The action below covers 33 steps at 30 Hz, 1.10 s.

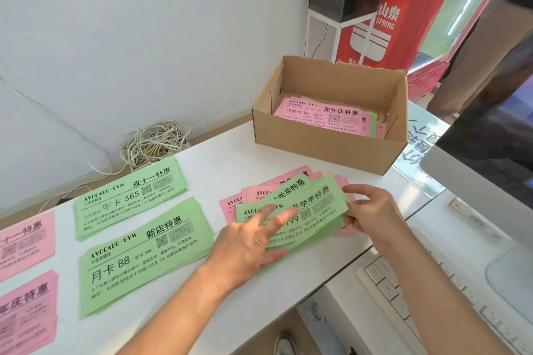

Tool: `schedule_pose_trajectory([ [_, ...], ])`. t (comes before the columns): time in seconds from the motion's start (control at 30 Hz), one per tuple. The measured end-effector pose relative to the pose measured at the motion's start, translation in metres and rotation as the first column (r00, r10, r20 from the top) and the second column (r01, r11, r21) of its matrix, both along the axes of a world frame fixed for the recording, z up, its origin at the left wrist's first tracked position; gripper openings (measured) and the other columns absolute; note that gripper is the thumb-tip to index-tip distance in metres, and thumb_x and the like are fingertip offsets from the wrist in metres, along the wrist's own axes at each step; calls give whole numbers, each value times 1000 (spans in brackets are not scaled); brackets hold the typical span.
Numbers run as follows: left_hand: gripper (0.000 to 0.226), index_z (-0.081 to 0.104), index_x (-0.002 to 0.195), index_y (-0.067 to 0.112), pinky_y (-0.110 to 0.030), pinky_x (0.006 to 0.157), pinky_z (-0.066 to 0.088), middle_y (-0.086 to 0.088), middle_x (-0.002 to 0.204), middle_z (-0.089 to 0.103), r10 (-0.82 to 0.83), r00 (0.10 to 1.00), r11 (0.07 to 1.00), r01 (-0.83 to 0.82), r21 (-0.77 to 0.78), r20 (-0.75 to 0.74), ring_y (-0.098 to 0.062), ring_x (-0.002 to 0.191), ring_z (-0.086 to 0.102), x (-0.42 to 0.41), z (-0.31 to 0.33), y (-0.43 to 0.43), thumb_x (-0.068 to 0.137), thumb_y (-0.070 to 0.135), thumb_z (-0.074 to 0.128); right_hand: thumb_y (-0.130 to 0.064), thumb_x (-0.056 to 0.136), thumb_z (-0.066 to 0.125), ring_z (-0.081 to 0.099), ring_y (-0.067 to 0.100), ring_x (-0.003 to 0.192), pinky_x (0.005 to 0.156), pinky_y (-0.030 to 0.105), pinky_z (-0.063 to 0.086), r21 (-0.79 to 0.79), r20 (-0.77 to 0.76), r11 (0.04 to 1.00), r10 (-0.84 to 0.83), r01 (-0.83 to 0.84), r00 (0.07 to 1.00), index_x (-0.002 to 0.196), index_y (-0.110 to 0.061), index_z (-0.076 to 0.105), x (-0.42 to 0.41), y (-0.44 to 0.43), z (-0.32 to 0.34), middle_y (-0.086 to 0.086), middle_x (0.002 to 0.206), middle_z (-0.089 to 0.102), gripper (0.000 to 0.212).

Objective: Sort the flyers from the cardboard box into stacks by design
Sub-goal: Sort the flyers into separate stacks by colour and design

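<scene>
Green paper fills the space between the two hands: a loose bundle of green flyers (314,204) lies fanned on the white table (230,158). It covers a spread of pink flyers (253,194), whose edges show just past the left fingertips and under the right hand. The left hand (253,242) lies flat on the near left part of the bundle, fingers straight and spread, gripping nothing. The right hand (372,210) pinches the bundle's right end, with the thumb on top and the other fingers curled beneath the paper. Beyond the right hand, apart from it, stands the cardboard box (326,147), open at the top. Inside it a pink flyer (320,115) lies face up on more sheets, and a green edge shows at that flyer's right side. To the left of the left hand lie two green stacks: the far green stack (129,196), and the near green stack (141,251) just beside the left wrist. Further left, two pink stacks (23,239) are cut off by the frame edge. Past the green stacks, off the table, sits a coil of pale cord (155,141). Below the right forearm is a white keyboard (432,297), and a monitor (490,153) rises to the right of the right hand.
</scene>
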<state>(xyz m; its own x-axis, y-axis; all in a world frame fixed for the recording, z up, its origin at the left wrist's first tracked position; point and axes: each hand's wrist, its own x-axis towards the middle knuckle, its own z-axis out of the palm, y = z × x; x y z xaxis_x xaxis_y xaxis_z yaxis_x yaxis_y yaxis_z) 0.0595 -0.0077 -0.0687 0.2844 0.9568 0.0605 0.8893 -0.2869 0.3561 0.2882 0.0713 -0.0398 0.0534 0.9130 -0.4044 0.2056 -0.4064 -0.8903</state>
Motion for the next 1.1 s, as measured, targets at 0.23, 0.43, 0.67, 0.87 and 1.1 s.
schedule_pose_trajectory([
  [0.23,71,17,140,33,-37,85,49,-1,109,68,39,998,996,-42,-80,-40,-27,96,65,-5,-1,8,85,64,47,-15,81,75,46,10,42,42,21,38,-51,-222,991,-135,127,966,111,-6,63,-17,4,1,9,67,58,33],
  [0.43,92,-9,139,60,-33,73,50,9,118,63,171,963,981,-185,50,210,-16,85,66,-11,-4,4,93,3,48,-36,92,61,51,11,41,43,23,45,69,-96,980,-182,189,979,109,-11,59,-16,6,5,6,67,62,30],
  [0.67,61,9,135,67,-36,75,53,-14,119,61,103,979,994,-107,14,175,-29,73,63,-13,6,1,96,40,47,-15,91,63,66,15,54,54,27,57,-55,-81,995,80,-84,994,128,-17,50,-8,-6,8,14,86,72,39],
  [0.87,83,-9,141,57,-42,72,57,-4,153,31,41,997,998,-43,34,61,-34,78,68,-7,0,1,95,23,51,1,92,55,69,26,60,52,23,57,-208,-633,973,-211,99,745,123,-7,49,-21,-1,17,22,87,70,33],
  [1.1,93,5,132,70,4,94,24,18,134,47,254,880,952,-300,56,400,7,118,40,-16,-2,3,90,8,60,-37,72,75,37,16,122,97,37,41,-88,710,837,433,-540,556,142,-41,28,2,-3,-9,-7,137,41,85],
])
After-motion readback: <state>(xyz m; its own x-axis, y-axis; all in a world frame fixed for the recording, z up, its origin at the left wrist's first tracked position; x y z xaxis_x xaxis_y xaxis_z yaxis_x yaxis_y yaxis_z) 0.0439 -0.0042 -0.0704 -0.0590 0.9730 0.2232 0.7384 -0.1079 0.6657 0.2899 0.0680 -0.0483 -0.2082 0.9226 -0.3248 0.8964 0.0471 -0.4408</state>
